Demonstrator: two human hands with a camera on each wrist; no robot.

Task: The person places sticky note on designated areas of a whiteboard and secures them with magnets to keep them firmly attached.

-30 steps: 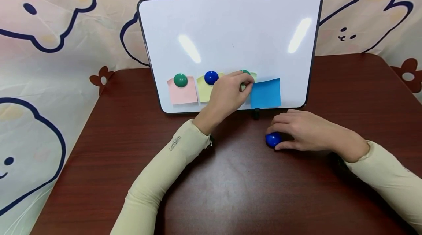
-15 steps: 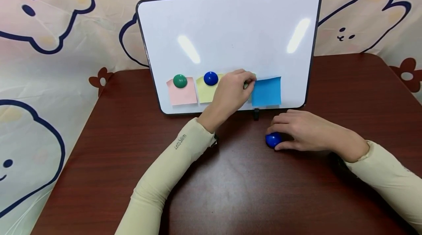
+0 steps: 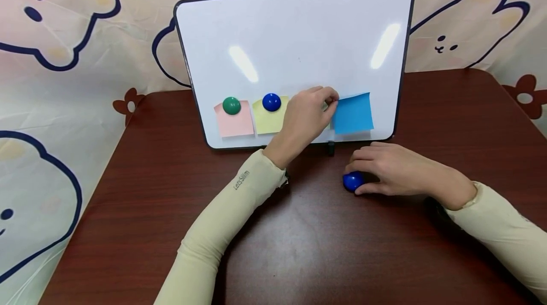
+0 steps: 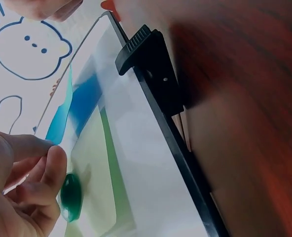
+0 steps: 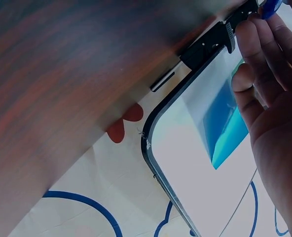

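My left hand (image 3: 309, 115) pinches the upper left corner of a blue sticky note (image 3: 353, 114) in front of the whiteboard (image 3: 299, 34). The left wrist view shows the note (image 4: 61, 118) apart from the board, between thumb and index finger. Just below those fingers, a green round magnet (image 4: 71, 196) sits on a pale green note (image 4: 99, 173). In the head view the left hand mostly hides both. Over the table, my right hand (image 3: 391, 169) grips a blue round magnet (image 3: 353, 181) with curled fingers and thumb.
Left on the board, a green magnet (image 3: 231, 105) holds a pink note (image 3: 235, 124) and a blue magnet (image 3: 271, 102) a yellow note (image 3: 269, 122). A black clip foot (image 3: 331, 148) supports the board's lower edge on the brown table (image 3: 278, 238). Patterned cloth (image 3: 141, 20) hangs behind.
My left hand has moved slightly right and up with the blue note, whose right side has risen and shifted right. The right hand and its magnet have stayed put.
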